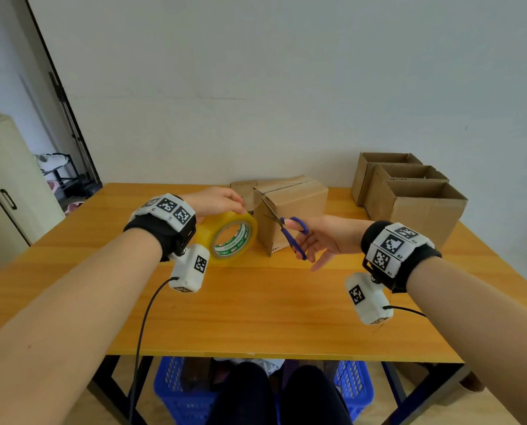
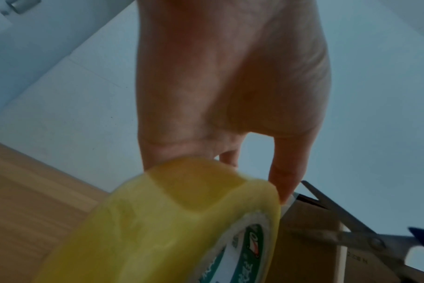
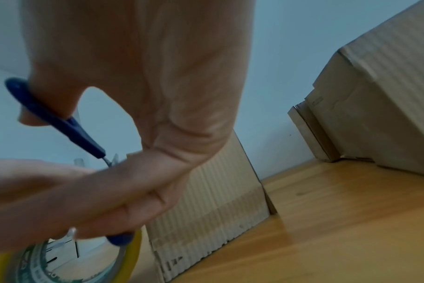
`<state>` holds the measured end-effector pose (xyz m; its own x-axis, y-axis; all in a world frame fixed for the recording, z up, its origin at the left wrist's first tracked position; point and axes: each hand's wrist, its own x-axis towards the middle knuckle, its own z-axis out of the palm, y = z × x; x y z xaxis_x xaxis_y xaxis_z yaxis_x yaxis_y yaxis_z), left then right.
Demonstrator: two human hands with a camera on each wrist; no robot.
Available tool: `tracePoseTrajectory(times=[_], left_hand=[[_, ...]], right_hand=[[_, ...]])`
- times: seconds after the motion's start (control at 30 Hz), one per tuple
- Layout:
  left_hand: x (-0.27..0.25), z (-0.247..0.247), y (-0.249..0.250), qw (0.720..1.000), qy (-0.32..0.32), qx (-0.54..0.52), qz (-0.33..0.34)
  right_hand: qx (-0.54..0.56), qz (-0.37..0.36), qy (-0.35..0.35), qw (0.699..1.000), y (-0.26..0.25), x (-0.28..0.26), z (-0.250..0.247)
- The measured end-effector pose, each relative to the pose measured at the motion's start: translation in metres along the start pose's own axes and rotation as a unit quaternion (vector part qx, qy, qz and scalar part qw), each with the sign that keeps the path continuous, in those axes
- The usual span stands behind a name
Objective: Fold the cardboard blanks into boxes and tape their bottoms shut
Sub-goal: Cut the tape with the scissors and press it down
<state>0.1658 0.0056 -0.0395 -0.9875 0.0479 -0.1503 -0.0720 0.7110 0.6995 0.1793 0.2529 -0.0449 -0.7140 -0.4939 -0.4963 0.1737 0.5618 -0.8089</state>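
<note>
A folded cardboard box (image 1: 289, 210) stands bottom-up at mid-table, a strip of clear tape running along its seam. My left hand (image 1: 216, 201) grips the yellow tape roll (image 1: 228, 237) just left of the box, holding it on edge above the table (image 1: 256, 311). My right hand (image 1: 320, 237) holds blue-handled scissors (image 1: 291, 233), thumb and fingers through the loops. Their blades are parted at the box's near top corner, where the tape leaves the roll. In the left wrist view the roll (image 2: 172, 226) fills the foreground and the scissors (image 2: 346, 220) come in from the right.
Three open-topped finished boxes (image 1: 409, 194) stand in a row at the back right by the wall. A flat cardboard blank (image 1: 243, 187) lies behind the taped box. Blue baskets (image 1: 182, 391) sit under the table. A cabinet (image 1: 7, 191) stands at the left.
</note>
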Motion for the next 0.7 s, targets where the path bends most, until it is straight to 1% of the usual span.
tracePoseTrajectory(times=[0.4,0.7], left_hand=[[0.003,0.002,-0.002,1.0,-0.005,-0.001,0.014],[0.001,0.003,-0.003,0.999,0.029,0.017,0.026]], right_hand=[[0.025,-0.07,0.049,0.996,-0.014,0.01,0.011],[0.017,-0.108,0.062,0.992,-0.015,0.01,0.008]])
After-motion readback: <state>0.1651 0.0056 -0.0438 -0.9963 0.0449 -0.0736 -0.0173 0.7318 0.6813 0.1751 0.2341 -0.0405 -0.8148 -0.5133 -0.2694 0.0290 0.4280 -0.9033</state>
